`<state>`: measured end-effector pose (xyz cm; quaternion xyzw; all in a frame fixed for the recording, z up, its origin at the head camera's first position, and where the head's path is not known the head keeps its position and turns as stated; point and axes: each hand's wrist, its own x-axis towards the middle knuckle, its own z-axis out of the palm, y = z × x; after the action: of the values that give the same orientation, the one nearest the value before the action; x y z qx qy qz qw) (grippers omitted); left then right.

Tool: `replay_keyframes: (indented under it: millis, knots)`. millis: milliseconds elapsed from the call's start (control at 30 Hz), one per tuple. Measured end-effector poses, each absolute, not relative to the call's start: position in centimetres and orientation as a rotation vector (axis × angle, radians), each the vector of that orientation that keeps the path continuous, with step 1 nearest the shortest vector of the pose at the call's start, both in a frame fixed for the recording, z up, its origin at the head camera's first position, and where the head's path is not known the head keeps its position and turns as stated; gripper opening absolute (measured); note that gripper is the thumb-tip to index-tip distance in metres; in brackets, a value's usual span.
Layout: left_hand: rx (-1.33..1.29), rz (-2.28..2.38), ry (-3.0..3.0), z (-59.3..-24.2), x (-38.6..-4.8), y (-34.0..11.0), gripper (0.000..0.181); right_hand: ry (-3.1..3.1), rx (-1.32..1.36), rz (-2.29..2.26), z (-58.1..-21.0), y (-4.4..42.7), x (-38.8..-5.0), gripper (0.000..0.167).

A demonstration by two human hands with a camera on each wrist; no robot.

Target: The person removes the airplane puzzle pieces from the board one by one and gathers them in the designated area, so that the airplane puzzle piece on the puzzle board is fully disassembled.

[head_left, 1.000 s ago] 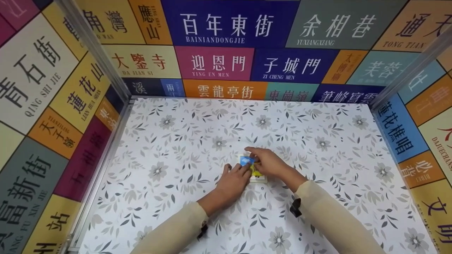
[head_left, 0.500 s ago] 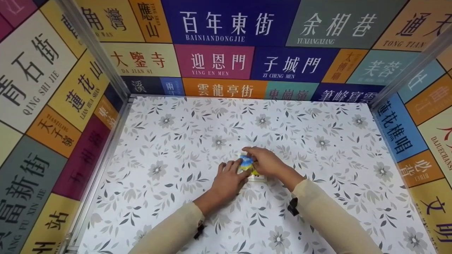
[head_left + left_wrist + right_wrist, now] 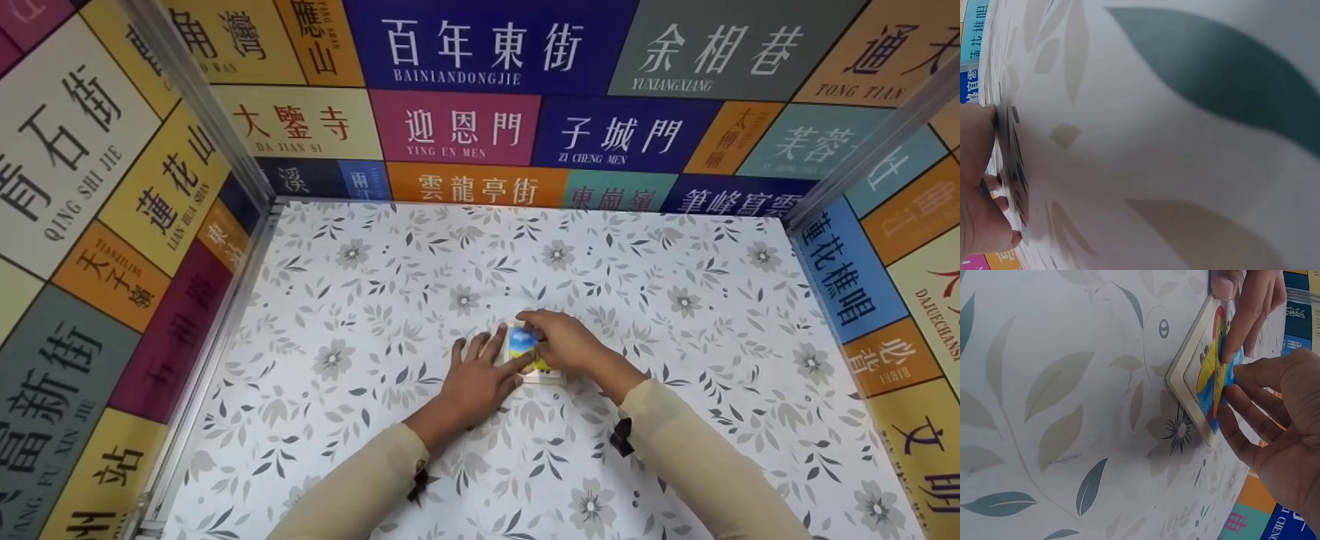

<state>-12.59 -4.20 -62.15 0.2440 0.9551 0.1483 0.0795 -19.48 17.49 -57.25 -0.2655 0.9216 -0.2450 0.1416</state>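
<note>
A small wooden jigsaw puzzle (image 3: 523, 339) lies on the table, its picture blue and yellow with a pale frame. In the right wrist view the puzzle (image 3: 1207, 396) also shows red and its raised frame edge. My left hand (image 3: 474, 384) has its fingers spread, one resting on the picture, the thumb by the near edge. The left wrist view catches only part of this hand (image 3: 979, 180). My right hand (image 3: 571, 346) holds the puzzle's right side with bent fingers, thumb and fingertips touching the picture and edge. That hand (image 3: 1292, 433) hides part of the puzzle.
A white tablecloth (image 3: 360, 435) with grey flowers and leaves covers the table. Panels with coloured signs (image 3: 480, 60) enclose the back and both sides. Metal posts (image 3: 210, 112) stand at the corners.
My left hand's fingers have spread and drawn leftward off the picture, exposing more of its blue and yellow. My right hand has stayed at the puzzle's right side.
</note>
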Motion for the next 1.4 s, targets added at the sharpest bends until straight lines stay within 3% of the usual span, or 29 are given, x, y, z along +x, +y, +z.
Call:
replay_keyframes:
  millis: [467,900,1400]
  knots:
    - [0.741,0.432,2.876,-62.5,-12.7,-4.3,0.051,2.635,-0.729,-0.662,-56.8,16.5,-20.1,0.065]
    - [0.709,0.412,2.860,-62.4,-12.8,-4.2,0.050,2.689,-0.800,-0.743,-57.9,16.6,-20.3,0.047]
    - [0.702,0.394,2.877,-62.3,-12.8,-4.0,0.048,2.720,-0.794,-0.707,-58.7,16.0,-19.9,0.041]
